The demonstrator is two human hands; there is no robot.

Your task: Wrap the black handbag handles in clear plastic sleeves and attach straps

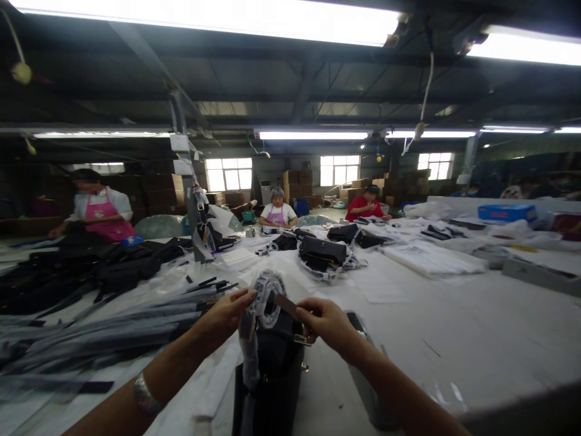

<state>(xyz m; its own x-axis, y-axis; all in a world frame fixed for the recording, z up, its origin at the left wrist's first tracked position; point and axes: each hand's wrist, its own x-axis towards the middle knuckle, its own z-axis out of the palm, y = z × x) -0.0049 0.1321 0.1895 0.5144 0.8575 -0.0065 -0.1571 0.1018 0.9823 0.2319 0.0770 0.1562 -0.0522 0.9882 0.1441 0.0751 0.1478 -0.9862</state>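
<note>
A black handbag (276, 363) with gold-coloured metal fittings stands on the white-covered table right in front of me. Above its top sits a coiled strap (267, 290) wrapped in clear plastic, and a wrapped length of it hangs down the bag's left side. My left hand (236, 304) pinches the left edge of the coil between thumb and fingers. In my right hand (324, 321) is a flat, narrow brownish strip (287, 304), its far end pointing at the middle of the coil. Whether the strip touches the coil, I cannot tell.
A grey bin (367, 387) stands beside my right forearm. Plastic-covered strips (113, 333) and black bags (113, 266) lie to the left. Farther back are another black bag (322, 251), white sheets (436, 257) and a blue box (507, 212). Several people sit or stand beyond.
</note>
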